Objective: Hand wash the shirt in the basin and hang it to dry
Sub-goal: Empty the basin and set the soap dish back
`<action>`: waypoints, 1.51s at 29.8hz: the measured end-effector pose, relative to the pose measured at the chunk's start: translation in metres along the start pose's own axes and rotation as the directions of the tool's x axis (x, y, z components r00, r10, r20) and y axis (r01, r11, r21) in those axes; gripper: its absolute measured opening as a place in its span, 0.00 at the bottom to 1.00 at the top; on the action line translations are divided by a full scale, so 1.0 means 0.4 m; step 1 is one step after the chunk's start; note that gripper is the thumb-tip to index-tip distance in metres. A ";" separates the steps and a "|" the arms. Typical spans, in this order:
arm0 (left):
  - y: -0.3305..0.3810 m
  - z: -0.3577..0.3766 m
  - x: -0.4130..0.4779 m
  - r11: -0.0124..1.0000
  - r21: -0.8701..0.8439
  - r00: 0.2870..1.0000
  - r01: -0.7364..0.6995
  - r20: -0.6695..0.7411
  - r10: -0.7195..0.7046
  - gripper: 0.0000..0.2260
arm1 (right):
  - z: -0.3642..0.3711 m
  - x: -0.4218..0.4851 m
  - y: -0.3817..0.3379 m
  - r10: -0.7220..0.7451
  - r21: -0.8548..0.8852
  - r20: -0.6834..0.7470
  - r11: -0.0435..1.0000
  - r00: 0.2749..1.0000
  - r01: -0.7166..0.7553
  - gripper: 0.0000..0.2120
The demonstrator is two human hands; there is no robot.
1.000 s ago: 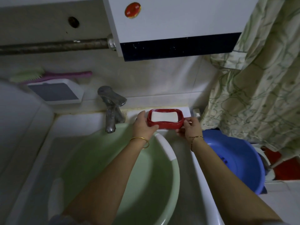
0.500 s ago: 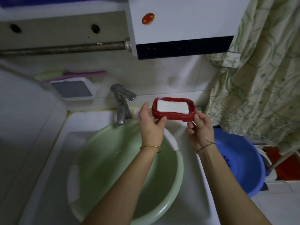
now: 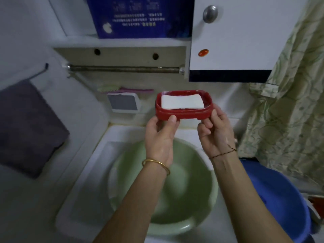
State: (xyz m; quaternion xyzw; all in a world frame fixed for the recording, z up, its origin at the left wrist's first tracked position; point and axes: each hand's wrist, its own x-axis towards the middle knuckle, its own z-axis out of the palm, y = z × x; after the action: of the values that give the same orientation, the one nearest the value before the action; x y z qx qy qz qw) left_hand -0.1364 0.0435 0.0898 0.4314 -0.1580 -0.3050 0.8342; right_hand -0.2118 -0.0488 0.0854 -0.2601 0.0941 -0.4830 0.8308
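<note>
A red soap dish (image 3: 184, 114) with a white bar of soap (image 3: 182, 102) in it is held up in the air above the sink. My left hand (image 3: 160, 137) grips its left front edge with the thumb on the rim. My right hand (image 3: 214, 132) holds its right end, fingers curled round the side. Below them a pale green basin (image 3: 201, 204) sits in the white sink (image 3: 91, 172); its inside looks empty. No shirt is recognisable in this view. The tap is hidden behind my hands.
A dark grey cloth (image 3: 28, 127) hangs on the left wall. A blue basin (image 3: 280, 199) stands low at the right, under a green patterned curtain (image 3: 289, 111). Above are a metal rail (image 3: 122, 69), a white cabinet (image 3: 245, 35), a brush (image 3: 122, 89) and a white box (image 3: 124, 102).
Both hands have lifted the soap dish off the sink's back ledge and raised it. The camera has tilted up, bringing the cabinet, shelf and grey cloth into view.
</note>
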 end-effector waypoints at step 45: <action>0.498 -0.109 0.413 0.876 0.088 0.793 -0.475 -0.389 0.469 0.09 | 0.590 0.262 0.303 0.344 -0.430 0.166 0.869 0.924 -0.246 0.18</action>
State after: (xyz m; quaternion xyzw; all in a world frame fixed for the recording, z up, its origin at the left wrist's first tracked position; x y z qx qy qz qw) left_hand 0.0869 0.0519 0.2273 0.4250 -0.0853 0.0058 0.9012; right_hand 0.0297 -0.0092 0.2320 -0.4629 0.1301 -0.2853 0.8291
